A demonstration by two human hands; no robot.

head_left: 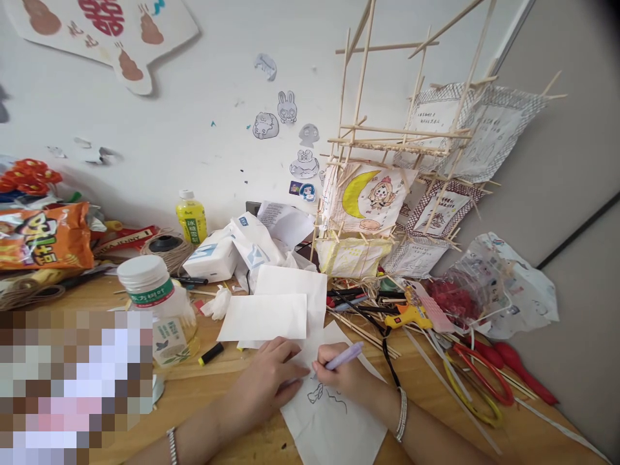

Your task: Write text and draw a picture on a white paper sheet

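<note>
Head view: right hand (346, 378) fingers pinch pen (343, 357) (left hand (268, 381) flat on paper (334, 426)).

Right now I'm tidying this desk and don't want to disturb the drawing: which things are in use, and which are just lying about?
In use:
- left hand, pressing the sheet flat
- right hand, its grip on the lilac pen
- drawing paper, line sketch begun

Lying about:
- yellow glue gun
- scissors
- twine spool
- drink bottle
- stick lantern frame
- blank sheets

A stick frame with drawings (387, 187) stands at the desk's (223, 387) back edge. A yellow glue gun (409, 316) lies near red scissors (479, 374).
</note>
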